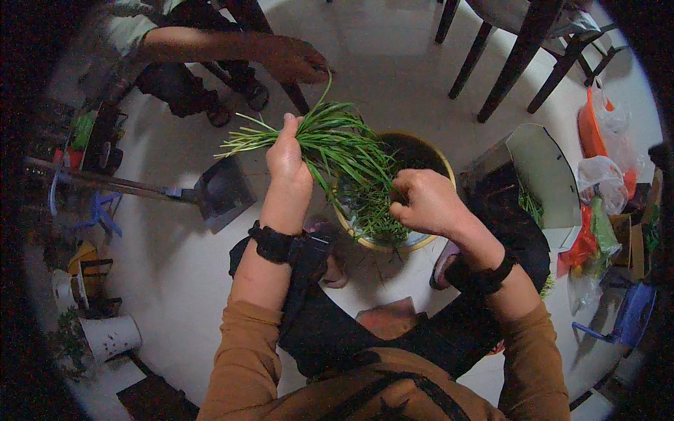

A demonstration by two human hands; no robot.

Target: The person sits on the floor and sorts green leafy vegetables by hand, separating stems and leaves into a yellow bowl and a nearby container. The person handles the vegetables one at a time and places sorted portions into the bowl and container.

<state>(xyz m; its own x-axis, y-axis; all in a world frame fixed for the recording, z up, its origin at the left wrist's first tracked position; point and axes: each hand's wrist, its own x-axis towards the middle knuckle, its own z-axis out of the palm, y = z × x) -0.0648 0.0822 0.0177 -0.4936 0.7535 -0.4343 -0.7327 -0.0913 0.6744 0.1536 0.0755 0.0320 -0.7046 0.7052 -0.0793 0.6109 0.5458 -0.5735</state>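
Observation:
A bunch of long green chives (pixel 337 134) is gripped in my left hand (pixel 287 158). Its pale stem ends stick out to the left, and the leaves droop to the right. My right hand (pixel 429 202) has its fingers curled in at the leaf tips, pinching some of them; the fingertips are partly hidden. Below both hands stands a round bin with a yellow rim (pixel 448 167), with loose green scraps (pixel 376 213) in it and by its near edge. Another person's hand (pixel 297 58) reaches in from the upper left, close to one upright leaf.
A long-handled dustpan (pixel 225 192) lies left of the bin. On the right are an open pale box (pixel 545 179) with greens, an orange basin (pixel 591 123), plastic bags (pixel 603 181) and a blue stool (pixel 634 316). Chair legs (pixel 508 68) stand beyond; a white flowerpot (pixel 111 337) is lower left.

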